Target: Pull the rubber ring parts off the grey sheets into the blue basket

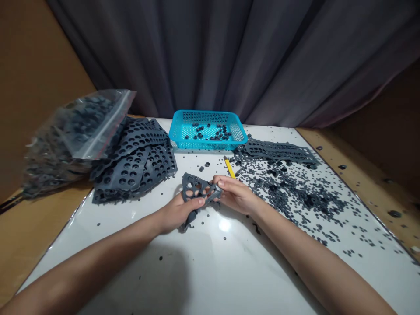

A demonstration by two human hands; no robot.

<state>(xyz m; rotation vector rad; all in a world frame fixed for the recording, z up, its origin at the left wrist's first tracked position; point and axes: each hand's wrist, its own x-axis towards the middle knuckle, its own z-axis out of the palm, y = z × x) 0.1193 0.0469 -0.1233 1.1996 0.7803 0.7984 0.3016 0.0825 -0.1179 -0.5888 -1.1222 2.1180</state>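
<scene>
From my head camera I look down at both hands over a glossy white table top. My left hand is closed around a punched grey rubber sheet, with my thumb lying across it and a torn strip of the sheet hanging below my hand toward the near side. My right hand is closed in a pinch at the sheet's right end, with my fingertips against a round grey plug that sits at the edge of the sheet. Both hands are in the middle of the table, and the sheet spans the short gap between them. Just beyond my right hand lies a yellow stick. Small grey rubber plugs are strewn thickly across the right of the table, and a few lie near my hands. At the far right, a long perforated strip lies flat. At the far left, punched sheets lie in a heap, partly under a clear zip bag filled with dark pieces. Between them and the strip, a blue plastic basket holds dark plugs.
</scene>
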